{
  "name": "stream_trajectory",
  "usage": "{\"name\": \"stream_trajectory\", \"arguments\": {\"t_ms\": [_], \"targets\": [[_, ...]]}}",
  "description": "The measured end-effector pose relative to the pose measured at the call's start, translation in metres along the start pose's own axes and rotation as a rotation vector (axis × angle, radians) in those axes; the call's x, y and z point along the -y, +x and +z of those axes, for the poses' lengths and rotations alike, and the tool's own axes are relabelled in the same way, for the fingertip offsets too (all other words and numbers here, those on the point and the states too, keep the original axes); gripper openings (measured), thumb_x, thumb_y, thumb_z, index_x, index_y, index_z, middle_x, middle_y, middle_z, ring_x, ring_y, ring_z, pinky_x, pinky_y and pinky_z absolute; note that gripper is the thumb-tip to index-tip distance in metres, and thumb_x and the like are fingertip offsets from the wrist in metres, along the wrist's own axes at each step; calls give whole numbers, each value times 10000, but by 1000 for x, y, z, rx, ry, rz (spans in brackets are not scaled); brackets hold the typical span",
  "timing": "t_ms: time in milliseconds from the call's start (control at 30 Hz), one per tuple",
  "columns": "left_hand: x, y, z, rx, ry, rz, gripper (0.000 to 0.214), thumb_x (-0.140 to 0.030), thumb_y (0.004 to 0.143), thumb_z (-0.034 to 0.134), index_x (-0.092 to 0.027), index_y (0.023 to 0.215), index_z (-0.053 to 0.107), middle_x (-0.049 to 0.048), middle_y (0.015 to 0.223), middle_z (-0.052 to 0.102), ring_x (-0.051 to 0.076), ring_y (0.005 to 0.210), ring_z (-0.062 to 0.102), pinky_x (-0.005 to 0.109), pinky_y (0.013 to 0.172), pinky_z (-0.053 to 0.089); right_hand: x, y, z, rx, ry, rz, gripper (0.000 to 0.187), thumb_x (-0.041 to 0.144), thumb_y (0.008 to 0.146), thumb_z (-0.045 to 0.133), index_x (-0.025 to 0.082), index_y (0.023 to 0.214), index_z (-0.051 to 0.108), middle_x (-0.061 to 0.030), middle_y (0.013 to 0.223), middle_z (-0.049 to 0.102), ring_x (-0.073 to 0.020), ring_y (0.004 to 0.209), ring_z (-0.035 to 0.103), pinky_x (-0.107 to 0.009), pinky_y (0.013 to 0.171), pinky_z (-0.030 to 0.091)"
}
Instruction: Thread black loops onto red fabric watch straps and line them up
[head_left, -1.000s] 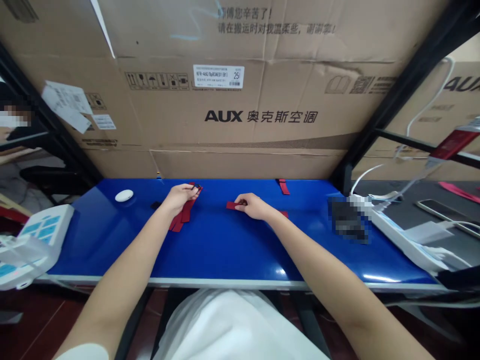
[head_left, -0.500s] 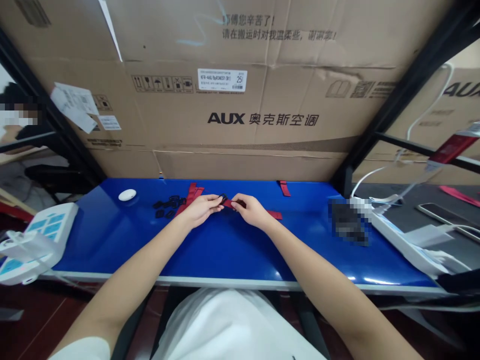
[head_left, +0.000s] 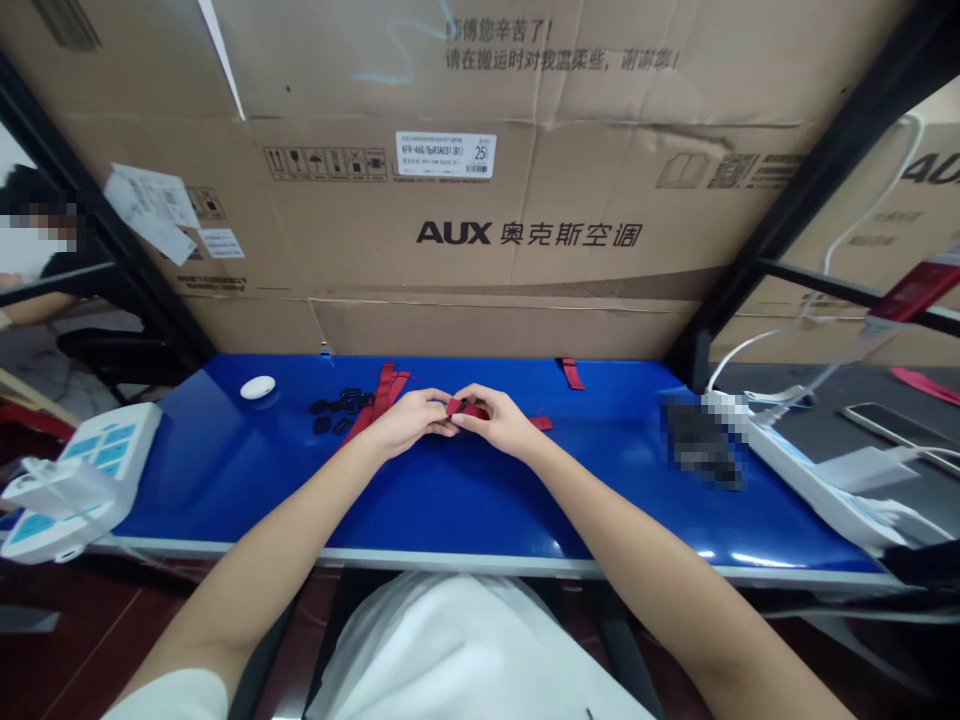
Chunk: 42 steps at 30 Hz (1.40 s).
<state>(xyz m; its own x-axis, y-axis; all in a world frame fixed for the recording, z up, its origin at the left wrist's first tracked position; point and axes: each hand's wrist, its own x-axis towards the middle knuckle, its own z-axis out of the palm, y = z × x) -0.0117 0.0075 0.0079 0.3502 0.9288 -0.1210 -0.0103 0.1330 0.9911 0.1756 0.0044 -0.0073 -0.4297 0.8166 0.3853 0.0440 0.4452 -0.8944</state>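
My left hand (head_left: 411,422) and my right hand (head_left: 495,416) meet over the middle of the blue table. A red webbing strap (head_left: 454,406) runs between their fingertips, and my right fingers are closed round it. My left fingers pinch a small black buckle (head_left: 463,406), mostly hidden by the fingers and the strap. Part of the red strap shows beyond my right hand. Left of my left hand lie more red straps (head_left: 387,388) and several loose black buckles (head_left: 346,402).
A short red strap (head_left: 571,373) lies at the table's back edge. Power strips stand at the left (head_left: 97,470) and right (head_left: 795,470). A white oval object (head_left: 257,387) is at the back left. A large cardboard box (head_left: 465,270) walls off the back.
My hands have come closer together. The red strap's end now stands up at the buckle between my fingertips, where the black buckle showed more plainly before.
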Motion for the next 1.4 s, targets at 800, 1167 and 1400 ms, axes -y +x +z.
{"name": "stream_trajectory", "arguments": {"t_ms": [800,1167,1400], "targets": [[-32,-24,-131,-602,983,-98,147,-112,774,658,-119,917,628,62,770,678,210,797,639,316,734,466,-12,6,-26,-226,-77,114,215,403,763,645,199,803,592,-26,837,642,-166,764,583,-322,764,462],[-8,-6,-16,-18,16,86,367,-253,636,844,-121,905,633,54,788,691,146,685,665,299,729,524,-3,0,-12,-8,-41,129,239,423,808,620,186,834,600,5,724,595,-123,610,507,-273,609,421],[5,-3,-5,9,-116,2,316,-160,653,831,-122,889,624,32,733,678,135,660,674,273,707,538,-3,2,-11,19,19,127,163,349,801,580,187,821,575,14,729,540,-134,662,472,-275,651,384]]}}
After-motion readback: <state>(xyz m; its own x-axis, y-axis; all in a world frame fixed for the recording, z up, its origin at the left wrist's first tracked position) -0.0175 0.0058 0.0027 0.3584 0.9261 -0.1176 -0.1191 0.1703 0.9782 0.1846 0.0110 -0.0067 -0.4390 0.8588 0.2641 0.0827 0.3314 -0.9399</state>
